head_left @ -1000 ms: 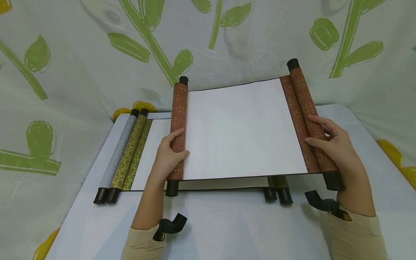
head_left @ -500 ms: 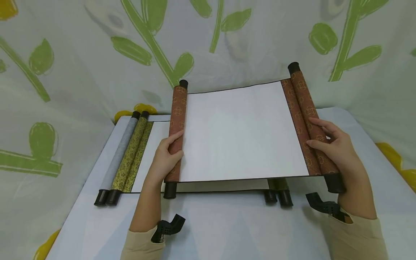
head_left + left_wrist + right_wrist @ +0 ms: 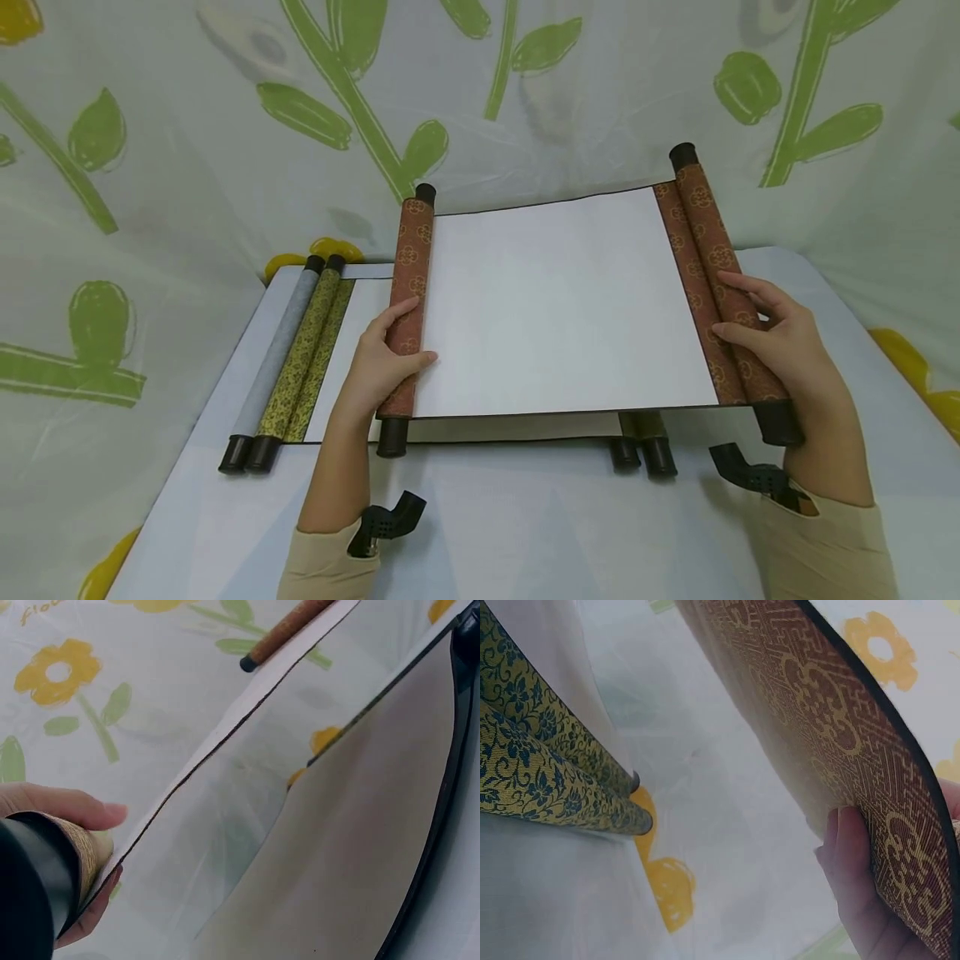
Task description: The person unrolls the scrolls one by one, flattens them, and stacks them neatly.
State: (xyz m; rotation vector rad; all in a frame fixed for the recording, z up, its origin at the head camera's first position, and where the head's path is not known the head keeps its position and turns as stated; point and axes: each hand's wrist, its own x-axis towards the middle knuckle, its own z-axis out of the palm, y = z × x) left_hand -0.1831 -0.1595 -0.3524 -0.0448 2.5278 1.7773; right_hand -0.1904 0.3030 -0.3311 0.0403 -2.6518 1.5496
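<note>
A red-brown patterned scroll (image 3: 562, 308) is partly unrolled and held up above the table, its white sheet blank. My left hand (image 3: 382, 358) grips its left roll (image 3: 408, 258), thumb reaching onto the sheet's edge. On the other side, my right hand (image 3: 780, 333) pinches the thicker right roll (image 3: 705, 225) between thumb and fingers. Black knobs cap the roll ends. In the right wrist view, the fingers (image 3: 851, 855) press the brocade (image 3: 817, 697). The left wrist view shows the left hand (image 3: 67, 806) around the roll near its black knob.
Beneath the raised scroll, a yellow-green patterned scroll (image 3: 303, 350) lies spread on the pale table (image 3: 525, 517), its middle hidden. A grey-blue roll (image 3: 281, 350) lies along its left side. Behind the table hangs a white curtain (image 3: 615, 92) printed with green leaves.
The rolls have drawn slightly apart, the left one edging left and the right one edging right. Both hands keep their hold, and the left thumb has shifted a little. The view has tilted slightly.
</note>
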